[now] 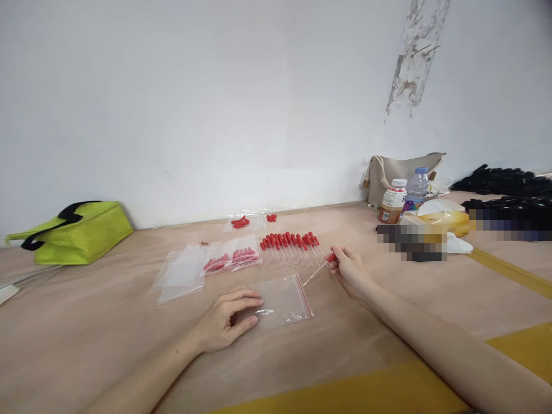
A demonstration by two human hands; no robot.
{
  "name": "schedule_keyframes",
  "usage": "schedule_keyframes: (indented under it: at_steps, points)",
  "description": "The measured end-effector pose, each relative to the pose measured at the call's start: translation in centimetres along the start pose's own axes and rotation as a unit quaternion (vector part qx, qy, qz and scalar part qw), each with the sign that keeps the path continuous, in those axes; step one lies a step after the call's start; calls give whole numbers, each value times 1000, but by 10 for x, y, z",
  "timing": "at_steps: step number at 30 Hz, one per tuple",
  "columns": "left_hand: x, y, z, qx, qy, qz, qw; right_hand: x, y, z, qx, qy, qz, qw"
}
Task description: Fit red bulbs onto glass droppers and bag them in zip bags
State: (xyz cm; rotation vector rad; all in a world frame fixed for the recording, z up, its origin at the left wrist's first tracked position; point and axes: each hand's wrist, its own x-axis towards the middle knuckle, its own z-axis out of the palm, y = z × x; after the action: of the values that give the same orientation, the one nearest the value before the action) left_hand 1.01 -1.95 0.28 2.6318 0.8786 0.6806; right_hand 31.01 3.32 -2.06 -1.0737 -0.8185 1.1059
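Note:
My right hand (347, 267) pinches a dropper by its red rubber bulb (332, 257). The clear stem of this dropper (314, 274) slants down to the left, its tip at the red-striped mouth of a clear zip bag (278, 302). Flat on the table, the bag has its left end under the fingertips of my left hand (233, 319), which is open with thumb and fingers apart. Just behind the bag lies a row of several red-bulbed droppers (290, 241), bulbs pointing away from me. To their left are filled bags with red bulbs inside (233, 257).
Flat clear bags (183, 270) lie at left, and small bags of red pieces (240, 222) near the wall. A lime-green bag (84, 233) stands far left. Bottles (392, 201), a tissue pack (444, 218), a beige bag (405, 165) and black items (504, 184) occupy the right.

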Motion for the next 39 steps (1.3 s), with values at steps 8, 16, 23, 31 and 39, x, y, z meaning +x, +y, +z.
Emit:
schedule_keyframes:
  at_steps: [8, 16, 23, 31, 39]
  points:
    - [-1, -1, -1, -11, -29, -21, 999, 0, 3, 2, -12, -17, -15, 1000]
    - [-2, -3, -1, -5, -41, -35, 999, -1, -2, 1, 5, -6, 14, 1000]
    - [-2, -4, -3, -3, -73, -28, 997, -9, 1, 6, 38, -33, 53, 997]
    - [-2, -6, 0, -3, -70, -38, 997, -15, -2, 2, 32, -219, 161, 962]
    - [0, -5, -1, -6, -74, -31, 997, -17, -7, -4, -106, -378, 127, 911]
